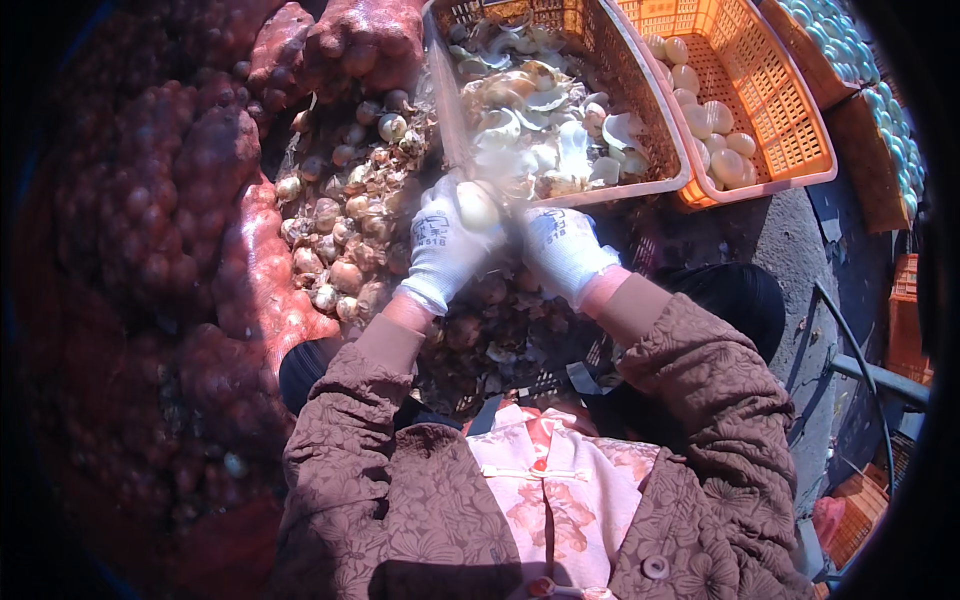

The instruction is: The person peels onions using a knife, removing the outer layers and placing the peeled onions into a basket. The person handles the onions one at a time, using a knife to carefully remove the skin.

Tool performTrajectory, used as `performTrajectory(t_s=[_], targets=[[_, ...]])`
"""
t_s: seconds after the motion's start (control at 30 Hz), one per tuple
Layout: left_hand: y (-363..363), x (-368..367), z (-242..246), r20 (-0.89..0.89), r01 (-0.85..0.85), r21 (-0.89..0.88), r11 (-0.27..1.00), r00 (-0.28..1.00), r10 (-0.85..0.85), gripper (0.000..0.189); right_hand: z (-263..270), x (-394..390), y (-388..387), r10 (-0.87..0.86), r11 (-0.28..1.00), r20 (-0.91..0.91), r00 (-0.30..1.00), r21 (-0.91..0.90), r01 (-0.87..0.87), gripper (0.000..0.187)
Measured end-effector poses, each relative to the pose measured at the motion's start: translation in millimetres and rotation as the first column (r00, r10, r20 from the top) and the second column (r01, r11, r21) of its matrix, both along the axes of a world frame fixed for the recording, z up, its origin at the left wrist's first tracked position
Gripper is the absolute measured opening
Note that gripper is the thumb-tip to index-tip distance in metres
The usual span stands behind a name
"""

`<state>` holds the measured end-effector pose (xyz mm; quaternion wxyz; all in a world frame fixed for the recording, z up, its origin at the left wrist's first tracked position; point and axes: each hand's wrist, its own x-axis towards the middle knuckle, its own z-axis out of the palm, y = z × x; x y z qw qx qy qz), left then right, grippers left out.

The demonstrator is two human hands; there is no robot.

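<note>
My left hand point(446, 244), in a white knit glove bearing print, holds a pale peeled onion point(478, 207) near the corner of a plastic crate point(637, 190). My right hand point(561, 249), gloved the same way, is curled just to the right of the onion. Its fingertips are blurred, and I cannot tell whether they grip anything. Loose onion skins point(555, 146) lie heaped in the crate beyond my hands. To the left, unpeeled onions point(345, 277) with dry skins form a pile, which continues in shadow below my wrists.
Red mesh sacks of onions point(259, 262) bank up along the left. An orange crate point(784, 120) holding peeled onions point(724, 161) adjoins the skin crate. Farther right are boxes of bluish round items point(892, 142), a dark hose point(855, 375) and a metal bar point(877, 380).
</note>
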<state>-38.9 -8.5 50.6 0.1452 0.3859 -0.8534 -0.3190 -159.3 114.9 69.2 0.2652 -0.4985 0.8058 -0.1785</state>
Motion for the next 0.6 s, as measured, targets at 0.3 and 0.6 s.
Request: performTrajectory(t_s=[0.3,0.6], targets=[[-0.7,1.7,1.8,-0.159,-0.026,0.250,0.968,0.985,0.067,0.088,-10.1,9.6,38.1,-0.106,0.990,0.018,0.994,0.095,0.104,0.034],[-4.2,42.7,-28.8,-0.445,0.174,0.593,0.786,0.885,0.140,0.099,3.4,36.8,91.3,-0.246,0.943,0.149,0.958,-0.193,0.272,0.025]])
